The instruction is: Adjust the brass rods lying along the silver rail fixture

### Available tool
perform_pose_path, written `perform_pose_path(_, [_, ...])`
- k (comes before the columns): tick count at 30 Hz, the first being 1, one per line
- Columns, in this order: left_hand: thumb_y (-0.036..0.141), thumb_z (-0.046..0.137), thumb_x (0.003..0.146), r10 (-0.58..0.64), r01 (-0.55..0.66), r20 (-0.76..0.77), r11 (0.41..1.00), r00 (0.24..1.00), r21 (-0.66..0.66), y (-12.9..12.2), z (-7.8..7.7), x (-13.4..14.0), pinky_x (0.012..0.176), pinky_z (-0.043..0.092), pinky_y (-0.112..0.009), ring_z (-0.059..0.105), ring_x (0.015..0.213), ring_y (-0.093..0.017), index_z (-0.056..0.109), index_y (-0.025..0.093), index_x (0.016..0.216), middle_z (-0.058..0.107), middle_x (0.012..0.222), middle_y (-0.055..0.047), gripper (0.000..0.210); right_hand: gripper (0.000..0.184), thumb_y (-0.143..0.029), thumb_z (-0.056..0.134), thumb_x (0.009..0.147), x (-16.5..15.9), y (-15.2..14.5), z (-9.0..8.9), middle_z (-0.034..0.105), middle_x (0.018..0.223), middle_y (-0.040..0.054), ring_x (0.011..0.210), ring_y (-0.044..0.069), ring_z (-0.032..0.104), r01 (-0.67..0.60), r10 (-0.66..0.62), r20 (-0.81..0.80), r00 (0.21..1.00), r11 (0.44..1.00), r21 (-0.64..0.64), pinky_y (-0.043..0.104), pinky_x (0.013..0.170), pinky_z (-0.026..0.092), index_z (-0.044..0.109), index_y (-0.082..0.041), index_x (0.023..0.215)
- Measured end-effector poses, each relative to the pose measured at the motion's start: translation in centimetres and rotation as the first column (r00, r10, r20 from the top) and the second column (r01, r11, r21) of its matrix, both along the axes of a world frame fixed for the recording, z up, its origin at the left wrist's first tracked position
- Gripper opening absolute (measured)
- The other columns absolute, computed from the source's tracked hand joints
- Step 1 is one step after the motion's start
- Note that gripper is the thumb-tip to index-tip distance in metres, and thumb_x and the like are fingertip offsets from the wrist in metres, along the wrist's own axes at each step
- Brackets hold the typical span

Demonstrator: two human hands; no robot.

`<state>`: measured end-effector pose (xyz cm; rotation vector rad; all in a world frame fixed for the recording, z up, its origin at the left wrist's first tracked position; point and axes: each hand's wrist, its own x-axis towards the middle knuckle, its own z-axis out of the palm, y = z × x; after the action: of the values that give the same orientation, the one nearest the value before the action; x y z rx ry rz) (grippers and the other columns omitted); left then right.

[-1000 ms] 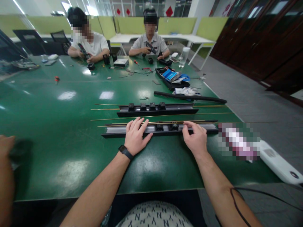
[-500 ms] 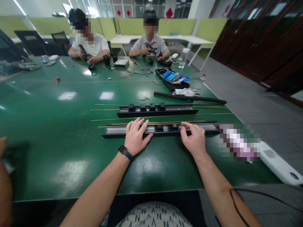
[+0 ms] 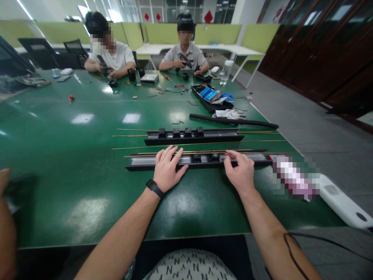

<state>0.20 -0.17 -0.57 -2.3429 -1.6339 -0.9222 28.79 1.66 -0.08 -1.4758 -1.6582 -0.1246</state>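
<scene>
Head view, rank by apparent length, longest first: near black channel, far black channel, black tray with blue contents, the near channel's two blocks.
1. Near channel (closer to camera; true comparison unsure)
2. Far channel
3. Black tray
4. Left block, right block: look alike, unranked

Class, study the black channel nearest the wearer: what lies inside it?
Inside the near channel, at least two black blocks and a pale inner surface show. The left hand and right hand each cover a stretch; what lies beneath is hidden.
</scene>
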Motion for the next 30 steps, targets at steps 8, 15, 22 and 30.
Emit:
perform_pose_path(8, [0.048,0.062,0.097,0.000,0.000,0.001,1.000,1.000,-0.005,-0.05,0.04,-0.05,0.124,0.026,-0.051,0.045,0.148,-0.031,0.053,0.025,0.149,0.059,0.150,-0.012,0.058,0.020,-0.028,0.062,0.092,-0.30,-0.26,0.18,0.081,0.101,0.0050,0.096,0.025,0.074,-0.059,0.060,0.026,0.998,0.998,-0.023,0.044,0.098,0.043,0.074,-0.024,0.107])
perform_pose_path(15, [0.048,0.062,0.097,0.000,0.000,-0.002,1.000,1.000,-0.006,0.02,-0.14,-0.04,0.124,0.027,-0.051,0.046,0.148,-0.031,0.053,0.025,0.150,0.059,0.150,-0.012,0.059,0.018,-0.026,0.060,0.092,-0.04,-0.01,0.17,0.081,0.098,0.0055,0.094,0.026,0.074,0.005,-0.005,0.013,1.000,1.000,0.001,0.043,0.096,0.044,0.075,-0.023,0.102])
perform_pose_path(22, [0.048,0.062,0.097,0.001,-0.001,0.001,1.000,1.000,-0.005,0.03,-0.07,-0.04,0.124,0.027,-0.051,0.045,0.148,-0.031,0.053,0.025,0.150,0.059,0.150,-0.012,0.059,0.021,-0.028,0.060,0.091,0.06,0.01,0.04,0.082,0.098,0.0057,0.094,0.026,0.074,0.035,-0.035,0.000,0.999,0.999,-0.009,0.044,0.097,0.043,0.074,-0.023,0.106])
perform_pose_path(30, [0.048,0.062,0.097,0.004,-0.004,-0.006,1.000,1.000,0.003,-0.01,-0.07,0.00,0.124,0.027,-0.051,0.046,0.148,-0.031,0.054,0.024,0.149,0.059,0.150,-0.012,0.058,0.021,-0.029,0.060,0.092,-0.31,-0.22,0.29,0.081,0.101,0.0060,0.096,0.026,0.073,-0.045,0.046,0.028,0.999,0.998,-0.033,0.044,0.098,0.043,0.074,-0.023,0.107])
